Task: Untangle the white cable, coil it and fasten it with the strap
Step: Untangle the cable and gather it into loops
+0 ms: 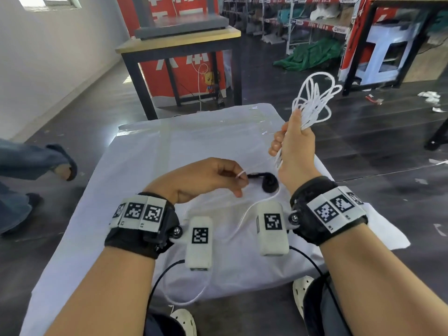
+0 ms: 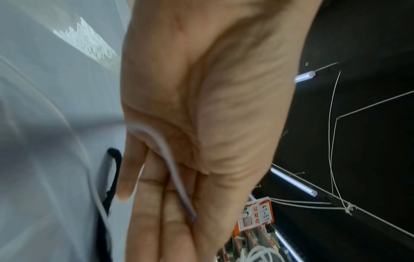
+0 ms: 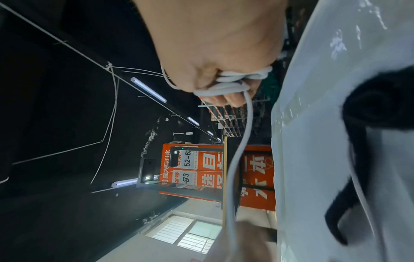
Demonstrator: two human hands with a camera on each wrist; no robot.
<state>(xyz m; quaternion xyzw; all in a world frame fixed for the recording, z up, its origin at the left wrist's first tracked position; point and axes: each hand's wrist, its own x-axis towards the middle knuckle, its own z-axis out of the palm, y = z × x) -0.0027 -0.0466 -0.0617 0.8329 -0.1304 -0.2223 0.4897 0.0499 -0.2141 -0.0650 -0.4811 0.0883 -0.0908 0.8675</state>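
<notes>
The right hand [image 1: 294,146] holds its grip closed around a loose bundle of white cable [image 1: 312,100] loops, raised above the table [image 1: 135,161]. The left hand [image 1: 206,178] pinches one cable strand; the rest trails slack across the table. The black strap [image 1: 340,183] lies rolled on the table between the hands.

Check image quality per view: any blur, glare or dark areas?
Head view: sharp, wide-angle bending; glare on the white table cover. Left wrist: left hand and white cable motion-blurred. Right wrist: dark ceiling, black strap blurred.
</notes>
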